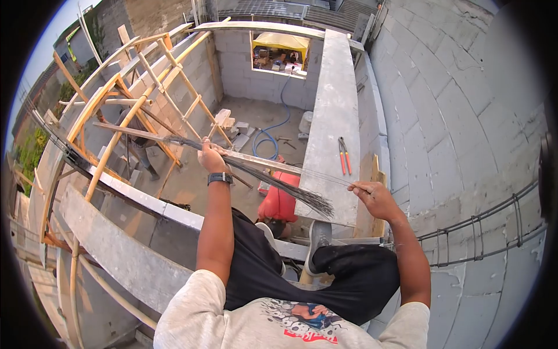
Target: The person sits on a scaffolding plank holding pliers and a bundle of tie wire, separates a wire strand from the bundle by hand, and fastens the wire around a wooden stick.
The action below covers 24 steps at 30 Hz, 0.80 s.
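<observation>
My left hand [211, 157], with a dark watch on the wrist, is closed around a bundle of thin dark binding wire [279, 185]. The loose ends of the bundle fan out toward the lower right, above the wide plank [334, 99]. Out to the right, my right hand [372, 199] pinches the end of a few thin wire strands [325, 176] stretched between my hands. Pincers [345, 156] with red-orange handles lie on the plank, above my right hand. A narrow wooden strip [261, 161] passes just behind the bundle.
A person in red [280, 195] is below me, and another person [136, 136] stands partly hidden behind the wooden scaffold [157, 87]. A blue hose [267, 139] lies on the floor. A rebar cage [476, 238] runs along the block wall [442, 116] at right.
</observation>
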Motion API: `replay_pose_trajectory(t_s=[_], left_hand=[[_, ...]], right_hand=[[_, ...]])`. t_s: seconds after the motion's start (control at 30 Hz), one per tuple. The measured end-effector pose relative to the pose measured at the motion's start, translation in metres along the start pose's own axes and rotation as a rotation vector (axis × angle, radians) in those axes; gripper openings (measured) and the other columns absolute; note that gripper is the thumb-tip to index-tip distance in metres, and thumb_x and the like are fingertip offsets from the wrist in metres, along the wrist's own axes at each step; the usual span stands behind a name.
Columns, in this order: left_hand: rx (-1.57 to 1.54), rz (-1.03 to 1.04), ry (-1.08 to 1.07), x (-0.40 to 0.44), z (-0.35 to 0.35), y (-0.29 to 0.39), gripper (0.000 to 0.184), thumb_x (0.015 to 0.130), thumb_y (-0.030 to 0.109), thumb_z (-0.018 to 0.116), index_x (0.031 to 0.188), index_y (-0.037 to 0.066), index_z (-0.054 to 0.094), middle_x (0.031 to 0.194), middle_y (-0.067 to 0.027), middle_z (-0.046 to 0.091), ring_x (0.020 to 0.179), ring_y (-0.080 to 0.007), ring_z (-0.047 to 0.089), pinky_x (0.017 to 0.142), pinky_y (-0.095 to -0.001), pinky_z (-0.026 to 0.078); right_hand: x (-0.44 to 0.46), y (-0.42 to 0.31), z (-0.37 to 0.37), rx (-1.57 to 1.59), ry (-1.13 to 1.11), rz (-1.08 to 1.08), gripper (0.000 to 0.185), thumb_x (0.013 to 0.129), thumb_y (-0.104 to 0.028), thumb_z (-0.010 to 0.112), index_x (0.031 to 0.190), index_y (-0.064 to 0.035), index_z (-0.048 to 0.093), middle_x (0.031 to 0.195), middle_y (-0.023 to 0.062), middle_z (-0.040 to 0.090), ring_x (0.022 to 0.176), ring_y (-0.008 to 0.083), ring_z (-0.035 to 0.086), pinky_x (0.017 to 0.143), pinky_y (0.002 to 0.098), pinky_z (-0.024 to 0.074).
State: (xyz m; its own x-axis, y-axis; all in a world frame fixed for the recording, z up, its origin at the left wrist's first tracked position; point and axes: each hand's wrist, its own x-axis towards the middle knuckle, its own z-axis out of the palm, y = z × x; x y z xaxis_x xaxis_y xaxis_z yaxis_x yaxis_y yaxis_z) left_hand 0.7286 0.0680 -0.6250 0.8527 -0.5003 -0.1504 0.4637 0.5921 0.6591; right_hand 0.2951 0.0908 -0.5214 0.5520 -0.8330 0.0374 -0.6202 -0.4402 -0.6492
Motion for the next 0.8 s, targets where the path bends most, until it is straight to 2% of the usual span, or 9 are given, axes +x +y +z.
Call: replay_pose_trajectory(t_s=[0.1,0.17,0.23,0.4,0.47,0.5,0.57,0.6,0.8], left_hand=[[0.047,0.116,0.099,0.036,-0.018,0.029,0.011,0.091,0.015,0.053,0.093,0.005,0.048,0.054,0.0001,0.041,0.037,-0.0116,0.041,0.034,-0.0295,0.039],[0.116,0.282,0.168,0.055,-0.034,0.057,0.013,0.09,0.014,0.054,0.093,0.004,0.048,0.055,-0.001,0.043,0.037,-0.0131,0.041,0.034,-0.0306,0.04],[0.112,0.386,0.171,0.086,-0.062,0.096,0.016,0.089,0.015,0.055,0.096,0.002,0.049,0.055,-0.0022,0.043,0.037,-0.0136,0.042,0.035,-0.0303,0.041],[0.283,0.594,0.286,0.13,-0.131,0.246,0.018,0.09,0.016,0.057,0.091,0.0,0.049,0.054,-0.0048,0.045,0.038,-0.0127,0.045,0.034,-0.0275,0.041],[0.481,0.566,0.295,0.153,-0.185,0.303,0.02,0.092,0.02,0.053,0.09,0.001,0.052,0.053,-0.004,0.047,0.038,-0.0154,0.048,0.035,-0.0291,0.042],[0.738,0.591,0.463,0.146,-0.199,0.325,0.026,0.092,0.025,0.053,0.089,-0.002,0.054,0.055,-0.0062,0.052,0.038,-0.0176,0.051,0.035,-0.0314,0.041],[1.188,0.672,0.636,0.13,-0.24,0.356,0.038,0.091,0.03,0.052,0.098,-0.008,0.057,0.086,-0.0263,0.066,0.079,-0.0372,0.067,0.069,-0.0439,0.052],[1.286,0.646,0.691,0.119,-0.263,0.364,0.041,0.093,0.031,0.05,0.102,-0.008,0.057,0.101,-0.0322,0.063,0.1,-0.0436,0.061,0.088,-0.0463,0.048],[1.689,0.198,0.762,0.022,-0.381,0.315,0.038,0.094,0.031,0.045,0.115,0.0,0.053,0.105,-0.0305,0.063,0.102,-0.0455,0.061,0.088,-0.0512,0.048]], right_hand=[[-0.012,0.027,-0.037,0.035,0.151,0.148,0.024,0.094,-0.017,0.056,0.099,0.0031,0.068,0.089,0.0124,0.069,0.08,0.019,0.061,0.077,0.03,0.0474],[-0.022,0.061,-0.049,0.068,0.274,0.152,0.023,0.095,-0.016,0.055,0.098,0.0036,0.067,0.077,0.0063,0.064,0.07,0.0129,0.054,0.067,0.0272,0.0451],[-0.03,0.08,-0.053,0.119,0.445,0.183,0.021,0.095,-0.015,0.055,0.099,0.0009,0.068,0.065,-0.0035,0.048,0.057,0.0045,0.039,0.052,0.0219,0.0338],[-0.034,0.094,-0.059,0.346,0.527,0.299,0.023,0.098,-0.019,0.053,0.107,-0.0009,0.064,0.064,-0.0064,0.042,0.055,0.0009,0.034,0.047,0.0188,0.0263],[-0.029,0.088,-0.056,0.418,0.497,0.296,0.026,0.099,-0.021,0.052,0.112,-0.0018,0.063,0.065,-0.0064,0.043,0.053,-0.0003,0.033,0.044,0.017,0.025],[-0.025,0.091,-0.054,0.43,0.476,0.286,0.027,0.1,-0.022,0.052,0.114,-0.0023,0.062,0.065,-0.0063,0.044,0.051,-0.0008,0.033,0.043,0.0163,0.0246],[-0.016,0.096,-0.048,0.397,0.457,0.231,0.029,0.1,-0.022,0.051,0.117,-0.0021,0.061,0.066,-0.0061,0.045,0.049,-0.001,0.033,0.042,0.0164,0.0266],[-0.013,0.093,-0.047,0.395,0.423,0.224,0.029,0.1,-0.023,0.051,0.118,-0.0017,0.061,0.066,-0.0058,0.045,0.049,-0.001,0.033,0.042,0.0163,0.0271],[0.011,0.079,-0.033,0.403,0.415,0.183,0.031,0.1,-0.023,0.051,0.121,-0.0022,0.06,0.065,-0.0064,0.045,0.049,-0.0013,0.031,0.041,0.0159,0.0232]])
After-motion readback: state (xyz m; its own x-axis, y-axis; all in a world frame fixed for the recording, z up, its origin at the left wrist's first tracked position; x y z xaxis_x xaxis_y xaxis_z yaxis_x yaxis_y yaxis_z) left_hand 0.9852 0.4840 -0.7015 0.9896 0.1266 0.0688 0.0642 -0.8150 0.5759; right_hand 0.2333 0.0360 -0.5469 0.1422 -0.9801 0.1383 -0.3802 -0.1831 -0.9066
